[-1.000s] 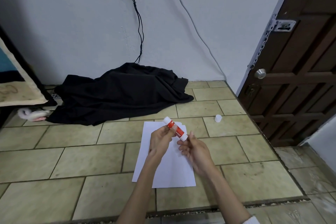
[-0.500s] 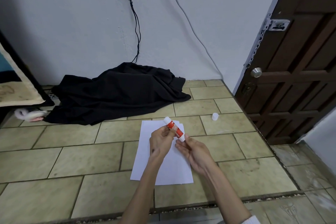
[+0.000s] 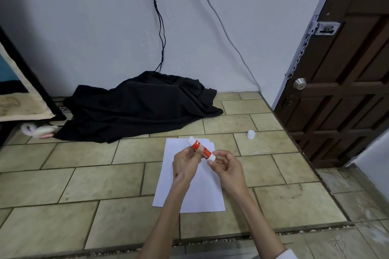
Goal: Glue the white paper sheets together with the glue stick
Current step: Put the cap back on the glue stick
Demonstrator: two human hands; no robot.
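Grip: left hand point(image 3: 185, 163) and right hand point(image 3: 226, 164) both pinch the glue stick point(image 3: 201, 151), above the white paper sheets point(image 3: 189, 197).
Floor: beige tiles point(image 3: 84, 183); white cap point(image 3: 251, 134) apart.
Room: black cloth point(image 3: 139, 107) by wall; brown door point(image 3: 345, 82) right.

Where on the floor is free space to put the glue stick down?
Bare tiles lie left of the paper sheets, below the black cloth, and right of the sheets, below the white cap. It is crowded where both hands hold the glue stick.

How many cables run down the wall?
2 at least: a dark cable, which looks like twisted strands, drops to the black cloth; a thin white cable slants right to the floor by the door. Ends hidden.
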